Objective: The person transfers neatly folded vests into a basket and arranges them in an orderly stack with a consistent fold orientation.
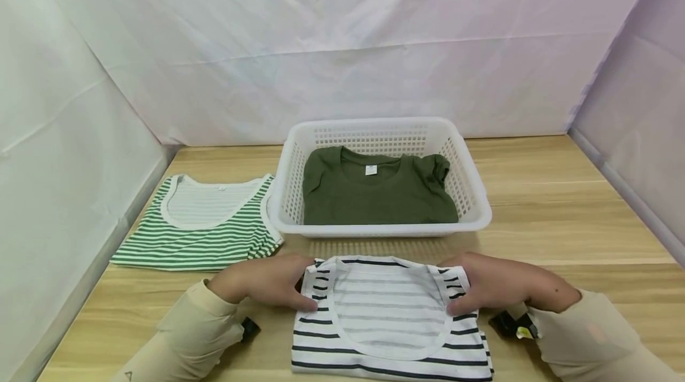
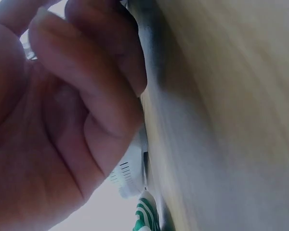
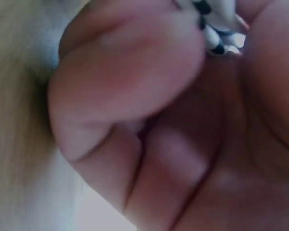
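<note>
A folded white tank top (image 1: pixel 390 304) with black stripes lies at the front of the table in the head view, its wide neckline facing up. My left hand (image 1: pixel 272 281) grips its left shoulder edge, thumb on top. On the opposite side my right hand (image 1: pixel 497 282) grips the right shoulder edge in the same way. In the left wrist view, the curled fingers (image 2: pixel 94 77) are close above the wood. The right wrist view shows curled fingers (image 3: pixel 130 72) with a bit of striped fabric (image 3: pixel 213 36) between them and the thumb side.
Just beyond the tank top stands a white plastic basket (image 1: pixel 380 230) with a folded dark green T-shirt (image 1: pixel 380 194) inside. A green-striped tank top (image 1: pixel 198 245) lies folded at the left. White cloth (image 1: pixel 374 43) hangs behind the wooden table (image 1: pixel 567 209) and along both sides.
</note>
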A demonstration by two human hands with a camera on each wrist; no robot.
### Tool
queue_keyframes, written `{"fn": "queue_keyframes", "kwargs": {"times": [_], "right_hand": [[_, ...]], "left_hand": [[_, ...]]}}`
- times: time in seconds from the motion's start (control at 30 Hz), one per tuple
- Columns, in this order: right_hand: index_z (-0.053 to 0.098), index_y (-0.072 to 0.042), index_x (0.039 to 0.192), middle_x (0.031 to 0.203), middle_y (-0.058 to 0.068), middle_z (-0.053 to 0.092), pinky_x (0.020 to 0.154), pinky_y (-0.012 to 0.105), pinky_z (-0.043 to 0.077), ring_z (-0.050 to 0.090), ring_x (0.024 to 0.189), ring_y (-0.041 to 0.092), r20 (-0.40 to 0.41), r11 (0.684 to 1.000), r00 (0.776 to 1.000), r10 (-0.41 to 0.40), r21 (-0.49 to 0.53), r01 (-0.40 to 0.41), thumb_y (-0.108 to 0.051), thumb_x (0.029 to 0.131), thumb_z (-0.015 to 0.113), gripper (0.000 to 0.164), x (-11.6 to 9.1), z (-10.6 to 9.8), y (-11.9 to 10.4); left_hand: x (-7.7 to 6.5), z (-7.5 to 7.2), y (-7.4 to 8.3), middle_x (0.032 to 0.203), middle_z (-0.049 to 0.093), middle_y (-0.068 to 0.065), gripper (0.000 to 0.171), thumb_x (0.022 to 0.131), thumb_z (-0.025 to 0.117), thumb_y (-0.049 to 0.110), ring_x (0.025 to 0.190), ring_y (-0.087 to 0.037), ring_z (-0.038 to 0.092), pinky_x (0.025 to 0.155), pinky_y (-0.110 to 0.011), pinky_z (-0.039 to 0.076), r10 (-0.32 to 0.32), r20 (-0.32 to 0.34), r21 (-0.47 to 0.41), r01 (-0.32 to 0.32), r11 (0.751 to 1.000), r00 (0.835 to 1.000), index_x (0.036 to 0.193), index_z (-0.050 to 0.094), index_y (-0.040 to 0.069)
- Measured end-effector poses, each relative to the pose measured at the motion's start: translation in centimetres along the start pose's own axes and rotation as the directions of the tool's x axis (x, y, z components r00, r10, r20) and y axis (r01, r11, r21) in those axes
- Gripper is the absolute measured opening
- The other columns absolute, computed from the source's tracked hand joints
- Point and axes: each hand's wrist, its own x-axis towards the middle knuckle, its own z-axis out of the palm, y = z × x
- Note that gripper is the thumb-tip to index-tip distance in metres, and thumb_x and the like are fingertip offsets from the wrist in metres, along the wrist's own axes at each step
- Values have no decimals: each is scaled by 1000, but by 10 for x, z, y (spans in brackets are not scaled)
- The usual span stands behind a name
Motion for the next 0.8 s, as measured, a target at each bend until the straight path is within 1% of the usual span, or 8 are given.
{"fn": "queue_keyframes", "kwargs": {"times": [0.03,0.13,0.27,0.37,0.53,0.6,0.7,0.8], "right_hand": [[66,-14,118,104,0,72,77,25,56,63,88,1,3,1000,1000,-5,8,5,-12,92,71,27,0,0,0],[65,-14,121,104,-1,71,78,25,56,63,89,1,6,1000,1000,-21,-8,21,-12,95,67,26,-1,-1,-1],[57,-13,136,121,1,69,91,23,52,63,106,4,14,999,999,-41,-7,41,-13,100,60,36,-2,-2,-3],[46,-16,148,138,1,61,101,20,46,57,124,6,16,1000,1000,-27,-6,27,-17,103,56,46,-3,-1,-5],[42,-16,149,135,3,62,98,22,50,61,120,6,-2,1000,1000,-9,9,9,-20,105,53,46,-5,0,-8],[42,-15,147,132,3,64,96,24,52,64,116,8,-5,1000,1000,-11,24,11,-19,105,52,44,-6,-1,-9],[39,-16,149,135,3,62,99,25,51,63,119,11,-7,999,1000,-19,37,19,-17,105,52,47,-8,-2,-11],[40,-18,149,135,0,62,100,22,49,61,120,8,-41,999,999,-25,-25,24,-19,104,54,47,-13,-2,-15]], "left_hand": [[0,0,0,94,63,13,33,86,75,28,87,0,58,84,-23,50,-2,5,-8,2,1000,1000,113,61,16],[0,0,0,86,61,14,23,86,72,22,80,1,55,77,-21,49,-5,19,-36,6,999,1000,106,61,18],[-1,2,0,76,56,15,11,85,68,17,69,2,51,67,-19,47,12,35,-95,-9,995,999,93,61,19],[-2,2,-1,75,56,16,7,85,66,16,66,2,49,63,-18,47,29,50,-137,-22,990,998,90,62,19],[-4,-1,-3,85,63,15,15,86,64,14,74,3,54,71,-19,51,89,65,-193,-74,978,994,100,66,18],[-5,-2,-4,93,66,14,22,88,63,13,81,2,56,78,-20,52,116,74,-219,-98,971,990,109,66,17],[-7,-3,-4,106,68,12,33,89,62,11,93,2,59,89,-21,51,154,85,-243,-130,961,984,122,63,14],[-10,-3,-4,118,67,8,43,90,62,10,103,0,59,98,-22,48,182,94,-263,-152,953,979,133,57,12]]}}
